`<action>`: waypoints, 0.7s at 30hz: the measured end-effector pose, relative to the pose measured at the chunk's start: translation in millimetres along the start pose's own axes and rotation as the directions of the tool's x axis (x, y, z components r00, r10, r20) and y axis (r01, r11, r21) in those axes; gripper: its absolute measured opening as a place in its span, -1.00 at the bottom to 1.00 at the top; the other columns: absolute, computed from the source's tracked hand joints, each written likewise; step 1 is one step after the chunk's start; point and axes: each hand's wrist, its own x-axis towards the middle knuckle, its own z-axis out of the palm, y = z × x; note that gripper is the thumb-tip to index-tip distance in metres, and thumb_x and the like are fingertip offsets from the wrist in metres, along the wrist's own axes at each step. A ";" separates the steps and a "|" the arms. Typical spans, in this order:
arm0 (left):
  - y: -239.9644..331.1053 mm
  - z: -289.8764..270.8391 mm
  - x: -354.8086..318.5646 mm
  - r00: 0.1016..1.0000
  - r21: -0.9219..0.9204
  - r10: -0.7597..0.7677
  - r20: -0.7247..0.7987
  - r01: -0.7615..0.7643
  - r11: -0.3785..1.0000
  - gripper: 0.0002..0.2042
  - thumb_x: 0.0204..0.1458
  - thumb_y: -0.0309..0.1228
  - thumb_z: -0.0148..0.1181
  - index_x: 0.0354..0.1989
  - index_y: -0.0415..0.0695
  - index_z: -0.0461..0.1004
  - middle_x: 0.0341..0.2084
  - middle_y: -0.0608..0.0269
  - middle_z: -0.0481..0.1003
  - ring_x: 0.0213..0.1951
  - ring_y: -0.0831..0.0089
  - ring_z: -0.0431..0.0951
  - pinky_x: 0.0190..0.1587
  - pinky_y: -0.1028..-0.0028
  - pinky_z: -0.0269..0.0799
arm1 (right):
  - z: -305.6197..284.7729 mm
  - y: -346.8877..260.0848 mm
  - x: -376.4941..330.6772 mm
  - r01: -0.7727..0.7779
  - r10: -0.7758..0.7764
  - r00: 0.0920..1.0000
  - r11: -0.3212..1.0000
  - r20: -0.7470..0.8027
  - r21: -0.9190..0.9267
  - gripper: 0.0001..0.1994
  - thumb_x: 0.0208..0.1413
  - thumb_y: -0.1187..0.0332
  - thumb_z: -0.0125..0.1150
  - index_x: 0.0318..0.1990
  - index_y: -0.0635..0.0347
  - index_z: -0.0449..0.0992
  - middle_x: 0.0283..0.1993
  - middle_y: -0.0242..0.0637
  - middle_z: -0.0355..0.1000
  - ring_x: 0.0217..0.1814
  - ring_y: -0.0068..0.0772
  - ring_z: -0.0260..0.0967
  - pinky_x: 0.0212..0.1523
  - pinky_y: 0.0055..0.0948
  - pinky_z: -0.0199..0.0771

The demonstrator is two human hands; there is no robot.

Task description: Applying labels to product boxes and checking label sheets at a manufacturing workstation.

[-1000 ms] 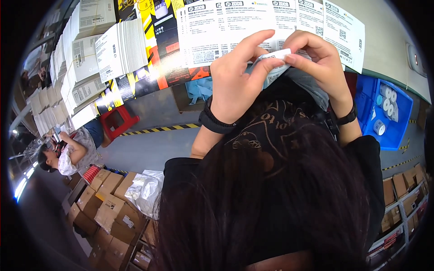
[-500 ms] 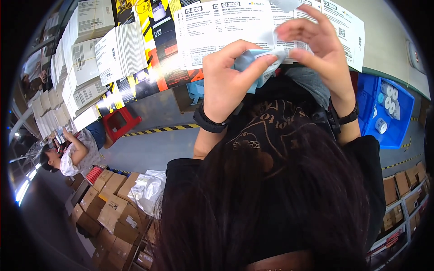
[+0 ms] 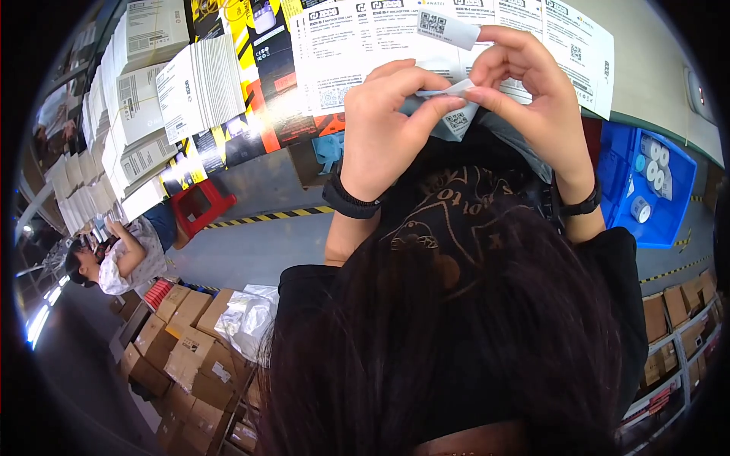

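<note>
Label strip pinched by left grip and right grip | blue bin: tape rolls

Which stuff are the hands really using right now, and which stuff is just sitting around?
Being used:
- left hand and right hand, both pinching the small white label

Just sitting around:
- row of white printed sheets
- stacks of white cards
- blue bin of rolls
- cardboard boxes
- red stool
</note>
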 end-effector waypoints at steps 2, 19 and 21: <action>1.2 1.3 -1.2 1.000 0.022 -0.027 -0.007 0.027 0.999 -0.86 -0.25 -0.46 0.30 -0.56 -0.23 0.48 -0.69 0.22 0.40 -0.62 0.36 0.37 -0.54 0.53 0.26 | -0.3 -0.7 1.3 -0.011 0.013 1.000 0.998 -0.025 0.056 -0.58 -0.09 0.60 0.17 -0.01 0.29 0.28 -0.40 -0.37 0.34 -0.31 -0.59 0.31 -0.21 -0.61 0.31; -12.2 -13.3 -12.0 0.955 -0.209 -0.165 0.247 0.218 0.953 -0.85 -0.19 -0.40 0.27 -0.60 -0.25 0.50 -0.79 0.15 0.41 -0.44 0.44 0.55 0.04 0.44 0.30 | -9.4 6.8 17.9 -0.225 0.325 0.929 0.876 -0.178 0.426 -0.60 -0.09 0.64 0.14 -0.05 0.28 0.21 -0.46 -0.38 0.31 -0.51 -0.64 0.27 -0.45 -0.70 0.30; -15.8 -12.5 -13.4 0.953 -0.184 -0.166 0.254 0.216 0.959 -0.84 -0.19 -0.39 0.27 -0.59 -0.24 0.50 -0.80 0.15 0.40 -0.38 0.38 0.55 0.02 0.43 0.31 | -0.3 18.3 21.7 -0.228 0.324 0.935 0.863 -0.147 0.450 -0.64 -0.08 0.65 0.14 -0.10 0.29 0.22 -0.54 -0.46 0.29 -0.53 -0.70 0.25 -0.45 -0.77 0.28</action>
